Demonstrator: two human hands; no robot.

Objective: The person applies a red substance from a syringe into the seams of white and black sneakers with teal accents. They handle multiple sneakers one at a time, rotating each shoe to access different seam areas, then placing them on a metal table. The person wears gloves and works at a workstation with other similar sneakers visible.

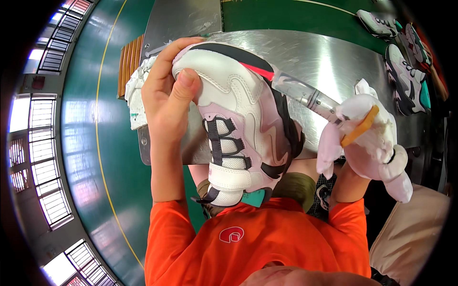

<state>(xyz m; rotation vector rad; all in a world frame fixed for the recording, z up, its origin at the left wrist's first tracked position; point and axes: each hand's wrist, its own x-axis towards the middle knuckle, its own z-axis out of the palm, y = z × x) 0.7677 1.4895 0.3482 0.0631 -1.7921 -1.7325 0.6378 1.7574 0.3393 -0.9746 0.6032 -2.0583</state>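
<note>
My left hand (171, 95) is bare and closed around the toe of a sneaker (238, 95), white and pale lilac with black elastic laces and a black sole edge. Its toe points away from me, its heel with a teal patch toward me. In a loose white glove, my right hand (362, 128) grips a clear syringe (310, 97). The red tip (257, 71) of the syringe meets the seam between the upper and the black sole near the toe. A yellow-orange strip (360, 126) lies across the gloved fingers, which are partly hidden by glove folds.
Beneath the shoe is a scratched metal worktop (315, 52) with a curved edge. A crumpled white cloth (138, 93) lies at its left, beside a slatted wooden piece (130, 62). Other sneakers (405, 81) stand at the far right, where part of another person shows.
</note>
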